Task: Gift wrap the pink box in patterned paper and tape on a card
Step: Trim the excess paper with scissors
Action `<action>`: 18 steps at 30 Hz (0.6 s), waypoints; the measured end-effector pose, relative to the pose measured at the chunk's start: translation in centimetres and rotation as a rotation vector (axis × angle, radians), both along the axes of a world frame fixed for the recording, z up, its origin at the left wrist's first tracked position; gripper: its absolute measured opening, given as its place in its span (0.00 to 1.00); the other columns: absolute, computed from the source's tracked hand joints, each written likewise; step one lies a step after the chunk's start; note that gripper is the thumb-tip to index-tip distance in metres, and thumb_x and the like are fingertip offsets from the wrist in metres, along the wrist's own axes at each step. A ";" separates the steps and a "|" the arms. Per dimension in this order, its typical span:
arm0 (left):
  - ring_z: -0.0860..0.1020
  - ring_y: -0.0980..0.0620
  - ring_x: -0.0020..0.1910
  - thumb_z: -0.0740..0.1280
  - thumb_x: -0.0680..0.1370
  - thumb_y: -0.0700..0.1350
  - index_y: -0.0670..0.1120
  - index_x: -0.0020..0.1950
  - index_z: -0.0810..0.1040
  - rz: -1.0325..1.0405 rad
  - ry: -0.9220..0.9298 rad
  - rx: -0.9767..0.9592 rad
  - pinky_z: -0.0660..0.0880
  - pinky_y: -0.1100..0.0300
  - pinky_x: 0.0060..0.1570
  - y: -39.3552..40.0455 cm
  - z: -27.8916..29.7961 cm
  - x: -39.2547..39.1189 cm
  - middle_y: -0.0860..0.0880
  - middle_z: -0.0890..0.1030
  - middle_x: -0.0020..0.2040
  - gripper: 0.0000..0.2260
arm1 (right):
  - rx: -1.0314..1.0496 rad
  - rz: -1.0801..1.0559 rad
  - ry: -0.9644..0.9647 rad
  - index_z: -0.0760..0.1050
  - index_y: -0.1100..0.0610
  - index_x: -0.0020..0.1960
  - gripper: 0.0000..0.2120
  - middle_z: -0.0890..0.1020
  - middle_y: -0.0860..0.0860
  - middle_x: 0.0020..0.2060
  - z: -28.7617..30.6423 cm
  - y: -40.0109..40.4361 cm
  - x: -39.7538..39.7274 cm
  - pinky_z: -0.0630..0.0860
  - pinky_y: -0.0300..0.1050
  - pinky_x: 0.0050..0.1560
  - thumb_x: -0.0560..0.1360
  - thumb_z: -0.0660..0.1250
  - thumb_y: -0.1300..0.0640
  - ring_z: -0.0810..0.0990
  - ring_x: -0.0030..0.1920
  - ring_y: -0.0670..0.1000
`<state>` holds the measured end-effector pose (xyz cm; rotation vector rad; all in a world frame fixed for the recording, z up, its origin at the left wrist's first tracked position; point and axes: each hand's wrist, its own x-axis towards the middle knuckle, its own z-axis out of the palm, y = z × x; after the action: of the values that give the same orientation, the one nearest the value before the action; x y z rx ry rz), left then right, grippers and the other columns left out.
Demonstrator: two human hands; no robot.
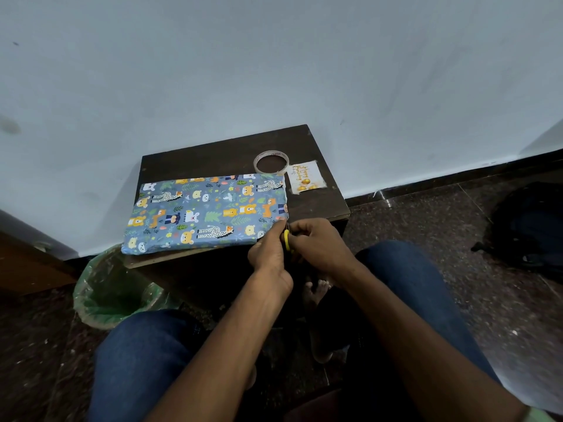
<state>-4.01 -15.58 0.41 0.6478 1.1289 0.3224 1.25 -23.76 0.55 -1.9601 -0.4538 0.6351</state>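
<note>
Wrapped box (pixel 204 213) lying flat on small dark table (pixel 316 205), covering most of its left and front part; fully clad in blue paper printed with bears, leopards, giraffes and green leaves, no pink showing. Near-right corner of paper slightly puckered. At that corner, both hands bunched together: left hand (pixel 269 249) with fingers curled, pinching paper edge; right hand (pixel 320 246) curled around yellow-handled scissors (pixel 286 239), blade tips at the box's right edge, largely hidden between fingers. Behind the box's far-right corner, tape roll (pixel 271 162) flat on the table. Right of the box, just beside the tape, card (pixel 307 177), white with gold lettering and gold balloons. Left of the box, below table level, green-lined bin (pixel 103 295).
</note>
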 end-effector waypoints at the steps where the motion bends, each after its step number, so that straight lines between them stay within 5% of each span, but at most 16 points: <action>1: 0.83 0.45 0.33 0.80 0.75 0.44 0.41 0.51 0.85 0.000 -0.001 0.001 0.80 0.58 0.27 0.0 0.0 0.0 0.44 0.85 0.41 0.10 | 0.001 -0.001 0.001 0.87 0.52 0.44 0.08 0.87 0.50 0.34 0.0 0.0 0.0 0.84 0.48 0.42 0.77 0.69 0.59 0.84 0.33 0.47; 8: 0.83 0.42 0.36 0.80 0.75 0.45 0.39 0.55 0.85 -0.002 -0.001 0.005 0.82 0.54 0.35 0.2 -0.3 0.0 0.41 0.85 0.45 0.14 | 0.015 -0.010 0.002 0.86 0.53 0.42 0.08 0.86 0.51 0.33 0.1 0.0 -0.1 0.84 0.48 0.41 0.77 0.69 0.57 0.83 0.32 0.47; 13: 0.83 0.42 0.36 0.80 0.75 0.46 0.38 0.58 0.85 -0.002 -0.008 -0.002 0.81 0.54 0.36 0.3 -0.4 0.0 0.40 0.85 0.45 0.16 | 0.026 0.001 0.009 0.86 0.53 0.43 0.08 0.85 0.49 0.32 0.2 -0.2 -0.1 0.79 0.40 0.35 0.77 0.69 0.60 0.82 0.31 0.45; 18: 0.84 0.42 0.38 0.81 0.74 0.46 0.39 0.56 0.86 -0.010 -0.009 0.003 0.82 0.54 0.37 0.3 -0.5 0.0 0.40 0.87 0.49 0.15 | 0.015 -0.003 0.008 0.86 0.53 0.42 0.08 0.86 0.52 0.33 0.0 -0.1 -0.1 0.84 0.48 0.40 0.76 0.68 0.59 0.84 0.32 0.48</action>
<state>-3.98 -15.31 -0.07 0.6536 1.1167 0.3182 1.18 -23.82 0.59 -1.9429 -0.4495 0.6353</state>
